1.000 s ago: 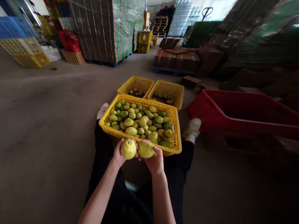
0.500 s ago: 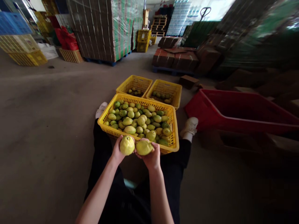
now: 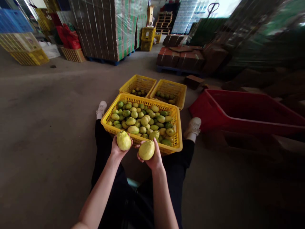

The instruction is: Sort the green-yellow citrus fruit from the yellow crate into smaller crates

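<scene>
My left hand [image 3: 117,149] is closed round a yellow lemon [image 3: 123,140], just off the near rim of a full yellow crate [image 3: 177,127]. Another lemon [image 3: 146,150], pale yellow, sits in my right hand [image 3: 155,158], whose fingers curl beneath it. A small gap separates the two hands. Inside the crate lie many lemons [image 3: 144,121], some green and some yellow. Parts of my fingers are hidden behind the fruit I hold.
Beyond the full crate stand two yellow crates, a left one [image 3: 122,89] and a right one [image 3: 184,95], each with some fruit at the bottom. A red tub [image 3: 207,108] is on the right. Wrapped boxes [image 3: 100,28] stand on a pallet farther back.
My hands have moved apart, the left one up and to the left. Both lemons have been turned; the right one now shows its rounded side. My left foot has shifted slightly.
</scene>
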